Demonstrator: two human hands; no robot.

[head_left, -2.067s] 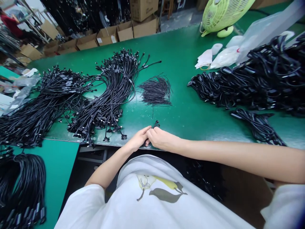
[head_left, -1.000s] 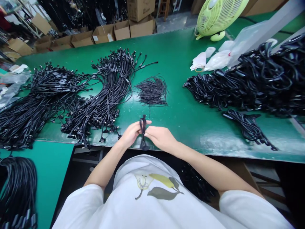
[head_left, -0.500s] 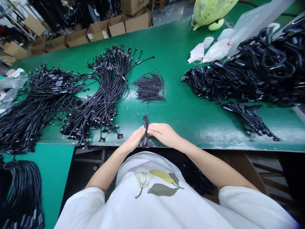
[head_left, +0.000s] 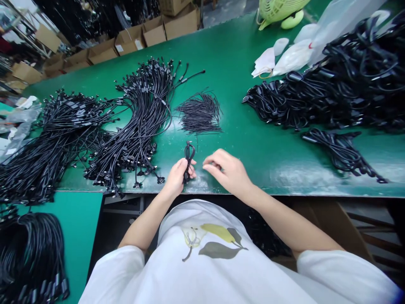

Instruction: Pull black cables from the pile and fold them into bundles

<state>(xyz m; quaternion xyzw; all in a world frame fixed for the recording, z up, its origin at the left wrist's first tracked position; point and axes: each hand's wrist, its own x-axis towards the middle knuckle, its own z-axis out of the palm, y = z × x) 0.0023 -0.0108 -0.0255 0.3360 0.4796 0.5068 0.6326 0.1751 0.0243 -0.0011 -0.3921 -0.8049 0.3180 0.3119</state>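
So the left hand (head_left: 177, 175) has a looped black cable (head_left: 189, 153) pinched between thumb and fingers, loop poking out ahead of it, over the table (head_left: 243, 139). Right hand (head_left: 229, 173) is just beside it, not touching, fingers loosely curled, thumb close to the fingertip; can't tell if it's gripping anything. Thin black strands (head_left: 201, 113) lie just beyond both hands, loose cables (head_left: 144, 112) off left, folded bundle (head_left: 338, 150) well right.
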